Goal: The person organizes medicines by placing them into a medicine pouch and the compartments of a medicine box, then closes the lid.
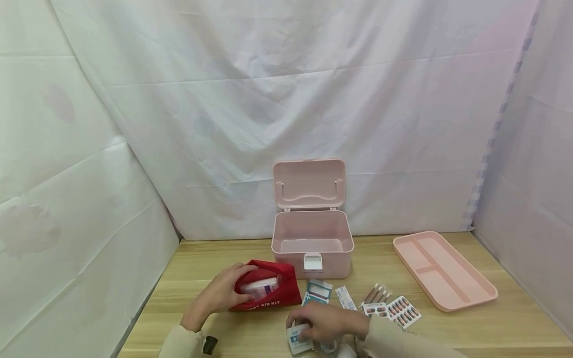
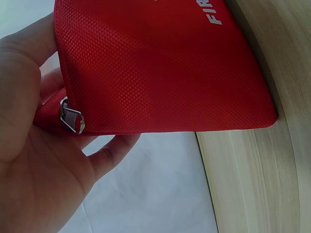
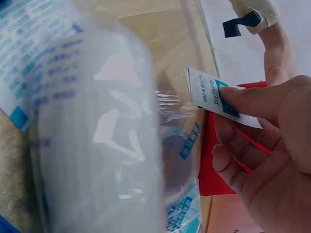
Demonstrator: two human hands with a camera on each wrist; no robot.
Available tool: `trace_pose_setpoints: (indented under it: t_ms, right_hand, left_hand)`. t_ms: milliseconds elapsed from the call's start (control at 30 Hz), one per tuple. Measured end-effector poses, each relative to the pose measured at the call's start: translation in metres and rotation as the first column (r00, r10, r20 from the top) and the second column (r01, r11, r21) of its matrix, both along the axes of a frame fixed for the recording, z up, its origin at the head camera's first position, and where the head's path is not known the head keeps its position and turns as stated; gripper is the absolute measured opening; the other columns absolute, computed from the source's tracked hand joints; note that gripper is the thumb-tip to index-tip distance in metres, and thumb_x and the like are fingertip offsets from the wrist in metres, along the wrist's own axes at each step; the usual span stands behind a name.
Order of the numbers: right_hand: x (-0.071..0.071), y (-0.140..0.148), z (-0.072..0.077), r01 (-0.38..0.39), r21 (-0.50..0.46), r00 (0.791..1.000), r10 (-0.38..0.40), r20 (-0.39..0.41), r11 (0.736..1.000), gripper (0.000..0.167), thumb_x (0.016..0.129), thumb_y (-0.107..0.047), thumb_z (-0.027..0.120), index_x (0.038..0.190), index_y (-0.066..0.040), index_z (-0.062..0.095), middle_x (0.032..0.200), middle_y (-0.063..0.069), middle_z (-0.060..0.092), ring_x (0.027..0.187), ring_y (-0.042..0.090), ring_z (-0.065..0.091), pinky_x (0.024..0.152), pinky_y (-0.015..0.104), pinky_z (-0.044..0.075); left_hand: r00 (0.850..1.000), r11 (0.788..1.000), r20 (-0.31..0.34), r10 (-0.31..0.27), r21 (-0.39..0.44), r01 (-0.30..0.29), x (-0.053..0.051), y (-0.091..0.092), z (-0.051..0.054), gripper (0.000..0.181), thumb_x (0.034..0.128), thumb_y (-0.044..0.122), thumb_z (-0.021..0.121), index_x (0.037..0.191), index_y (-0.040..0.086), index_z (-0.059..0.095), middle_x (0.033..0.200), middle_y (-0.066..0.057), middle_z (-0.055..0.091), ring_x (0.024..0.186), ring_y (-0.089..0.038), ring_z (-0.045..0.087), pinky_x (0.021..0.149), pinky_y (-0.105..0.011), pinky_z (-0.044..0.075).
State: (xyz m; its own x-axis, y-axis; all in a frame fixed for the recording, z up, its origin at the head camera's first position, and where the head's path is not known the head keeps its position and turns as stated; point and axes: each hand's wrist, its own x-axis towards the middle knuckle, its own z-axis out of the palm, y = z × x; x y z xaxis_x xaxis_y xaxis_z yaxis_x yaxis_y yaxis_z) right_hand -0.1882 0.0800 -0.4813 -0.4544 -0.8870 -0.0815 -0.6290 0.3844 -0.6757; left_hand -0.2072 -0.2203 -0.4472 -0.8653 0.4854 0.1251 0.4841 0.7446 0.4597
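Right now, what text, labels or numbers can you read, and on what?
"FIRST AID KIT": red pouch, pieced together from head and left wrist views.
"Alcohol Pad": white sachet; its finer print is unreadable.
Too small or blurred: print on the wrapped roll, pink box, teal packet, long white packet, clear wrapper.

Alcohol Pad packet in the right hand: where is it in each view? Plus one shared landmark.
Head: Alcohol Pad packet near the bottom edge, just right of centre, held in the right hand.
Left wrist: not in it.
Right wrist: right of centre, above mid-height, thumb across it.
Shared landmark: red pouch, below centre in head, across the top in left wrist, partly behind the hand in right wrist.
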Motion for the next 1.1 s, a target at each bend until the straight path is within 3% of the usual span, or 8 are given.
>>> trace_pose_setpoints:
  t_ms: [267,467,800,967,1100]
  right_hand:
    - [-0.005,0.001,0.007,0.033,-0.068,0.999,-0.032,0.022,0.997,0.025,0.093,-0.018,0.068,0.117,-0.025,0.063,0.099,-0.015,0.065,0.083,-0.006,0.053,0.074,0.017,0.049]
    - [-0.008,0.001,0.018,0.077,-0.114,0.996,-0.071,0.054,0.990,0.025,0.092,-0.015,0.068,0.115,-0.024,0.064,0.105,-0.016,0.064,0.089,-0.004,0.055,0.079,0.019,0.050]
    - [-0.016,-0.004,0.045,0.177,-0.193,0.984,-0.177,0.017,0.965,0.023,0.090,-0.014,0.072,0.110,-0.025,0.064,0.093,-0.018,0.065,0.077,-0.002,0.054,0.069,0.018,0.049]
    - [-0.022,-0.008,0.055,0.181,-0.269,0.982,-0.190,-0.008,0.946,0.023,0.091,-0.012,0.071,0.110,-0.023,0.064,0.095,-0.013,0.068,0.077,0.001,0.053,0.068,0.018,0.049]
    - [-0.026,-0.013,0.066,0.163,-0.259,0.981,-0.185,-0.063,0.952,0.020,0.092,-0.012,0.070,0.110,-0.020,0.064,0.099,-0.010,0.070,0.079,0.001,0.053,0.070,0.018,0.049]
  left_hand:
    - [1.000,1.000,-0.010,-0.004,-0.005,0.004,-0.001,-0.001,-0.001,0.060,0.0775,0.019,0.084,0.132,0.011,0.059,0.117,-0.002,0.061,0.104,-0.021,0.060,0.089,-0.047,0.053]
    - [1.000,1.000,0.009,0.000,-0.001,0.000,-0.003,-0.001,-0.001,0.060,0.0780,0.019,0.084,0.132,0.011,0.059,0.119,-0.003,0.061,0.105,-0.021,0.059,0.089,-0.048,0.053]
    - [1.000,1.000,0.010,0.009,-0.009,-0.009,-0.004,-0.001,-0.003,0.061,0.0781,0.021,0.084,0.132,0.012,0.059,0.119,-0.003,0.060,0.105,-0.021,0.059,0.089,-0.048,0.053]
    - [1.000,1.000,0.008,0.009,-0.011,-0.009,-0.004,-0.001,-0.004,0.061,0.0788,0.024,0.084,0.133,0.012,0.059,0.121,-0.004,0.060,0.106,-0.022,0.059,0.090,-0.049,0.052]
    - [1.000,1.000,0.010,0.008,-0.006,-0.008,-0.004,-0.001,-0.004,0.060,0.0788,0.023,0.084,0.133,0.012,0.059,0.121,-0.004,0.060,0.105,-0.021,0.059,0.090,-0.048,0.053]
